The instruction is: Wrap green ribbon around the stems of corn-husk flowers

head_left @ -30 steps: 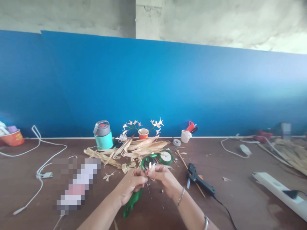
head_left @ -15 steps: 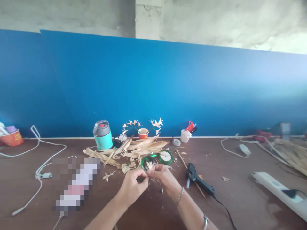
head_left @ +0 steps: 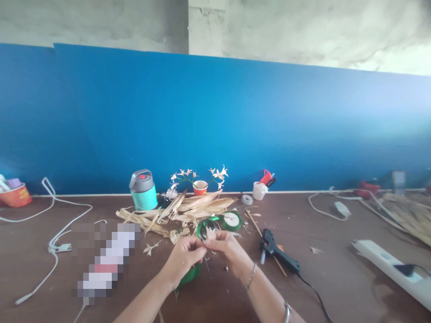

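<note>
pale papery flower (head_left: 210, 233) held over the surface (head_left: 208, 305), well short of its far edge; right hand (head_left: 229, 250) pinches the base, seemingly to spare thin, pointed petals; left hand (head_left: 186, 259) pinches just beside, on what i cannot tell; glossy green ribbon (head_left: 190, 275) below; creased, dry husks (head_left: 208, 204) nearer the far edge, probably for easy reach

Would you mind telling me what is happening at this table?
A person's right hand pinches a small pale flower, and the left hand meets it at the fingertips; what the left fingers grip is hidden. A green strip shows below the left hand. Beyond lie dry husks; similar flowers stand in an orange cup. A glue gun lies to the right.
</note>
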The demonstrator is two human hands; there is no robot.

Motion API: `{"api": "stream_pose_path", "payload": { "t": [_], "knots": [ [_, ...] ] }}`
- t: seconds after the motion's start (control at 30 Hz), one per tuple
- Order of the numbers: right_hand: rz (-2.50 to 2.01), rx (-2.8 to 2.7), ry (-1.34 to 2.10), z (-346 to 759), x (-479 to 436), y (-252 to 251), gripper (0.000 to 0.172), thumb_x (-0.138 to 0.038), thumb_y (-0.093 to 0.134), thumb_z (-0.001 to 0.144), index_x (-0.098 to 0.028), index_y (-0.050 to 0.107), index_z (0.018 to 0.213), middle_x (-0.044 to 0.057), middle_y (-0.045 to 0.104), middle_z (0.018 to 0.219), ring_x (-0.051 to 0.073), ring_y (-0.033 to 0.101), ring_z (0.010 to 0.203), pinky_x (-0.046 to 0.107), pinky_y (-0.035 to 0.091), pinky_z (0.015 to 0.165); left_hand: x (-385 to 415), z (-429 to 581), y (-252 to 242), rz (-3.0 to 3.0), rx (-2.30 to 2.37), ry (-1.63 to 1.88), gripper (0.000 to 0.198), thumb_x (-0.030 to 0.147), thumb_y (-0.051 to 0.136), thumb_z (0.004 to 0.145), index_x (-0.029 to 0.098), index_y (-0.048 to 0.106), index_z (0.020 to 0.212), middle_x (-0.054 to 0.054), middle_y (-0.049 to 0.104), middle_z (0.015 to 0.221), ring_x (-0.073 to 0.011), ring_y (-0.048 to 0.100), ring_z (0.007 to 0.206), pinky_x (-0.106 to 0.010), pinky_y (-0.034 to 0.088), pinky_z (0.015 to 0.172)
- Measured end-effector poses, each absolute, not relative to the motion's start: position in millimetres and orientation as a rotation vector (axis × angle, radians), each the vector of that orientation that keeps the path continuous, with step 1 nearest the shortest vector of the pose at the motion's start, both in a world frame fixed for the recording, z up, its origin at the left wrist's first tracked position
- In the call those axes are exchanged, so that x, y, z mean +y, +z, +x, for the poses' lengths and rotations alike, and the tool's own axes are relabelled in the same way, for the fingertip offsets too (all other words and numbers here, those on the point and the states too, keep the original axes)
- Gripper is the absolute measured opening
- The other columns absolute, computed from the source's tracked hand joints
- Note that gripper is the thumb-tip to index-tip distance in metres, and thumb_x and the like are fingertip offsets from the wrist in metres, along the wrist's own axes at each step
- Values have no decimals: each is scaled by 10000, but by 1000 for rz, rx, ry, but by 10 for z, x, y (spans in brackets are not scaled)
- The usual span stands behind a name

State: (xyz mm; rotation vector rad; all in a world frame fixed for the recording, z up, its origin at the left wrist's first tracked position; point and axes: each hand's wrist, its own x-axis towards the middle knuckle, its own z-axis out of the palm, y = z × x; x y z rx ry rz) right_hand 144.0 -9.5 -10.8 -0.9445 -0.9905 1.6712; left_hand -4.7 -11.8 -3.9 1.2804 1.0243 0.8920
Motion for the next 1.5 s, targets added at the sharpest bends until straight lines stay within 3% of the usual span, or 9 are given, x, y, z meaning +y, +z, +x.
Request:
{"api": "stream_pose_path", "payload": {
  "t": [0.23,0.5,0.77,1.07,1.27,1.5],
  "knots": [
    [-712,-924,1828,1481,-109,-94,191,-226,803,537,-134,648,599,4,640,654,88,514,578,227,347,598,-112,-47,-102,1100,823,914,184,240,618,612,153,481,526,60,445,415,-37,254,388,-199,123,412],
    [-749,-960,1758,1459,-93,-138,188,-226,788,567,-127,628,561,-2,619,563,103,533,541,239,360,576,-66,-65,-138,1097,819,874,184,262,637,626,147,499,585,57,462,436,-29,233,392,-200,102,419],
    [-675,-982,1862,1449,-116,-150,205,-277,768,593,-119,639,616,24,637,616,127,564,581,269,383,633,-96,-84,-80,986,729,789,213,262,644,573,154,464,537,66,417,416,-29,218,389,-203,70,412],
    [-879,-883,1769,1460,-105,-114,250,-241,815,471,-134,600,541,-24,582,529,78,465,487,219,297,515,-74,-70,-46,1233,1003,782,156,266,611,600,147,527,544,76,414,410,-41,275,379,-193,156,404],
    [-1041,-988,1611,1454,-56,-166,277,-294,788,510,-135,562,513,-41,516,473,59,381,460,212,237,482,-83,-30,-76,1387,1124,905,140,251,572,635,150,524,550,50,483,475,-66,375,449,-191,264,463],
    [-1101,-1053,1550,1444,-62,-153,257,-298,771,535,-136,570,540,-40,528,489,63,391,478,218,258,509,-97,-15,-78,1206,1128,839,105,227,536,606,155,501,538,48,479,444,-41,273,376,-197,150,398]
  ]
}}
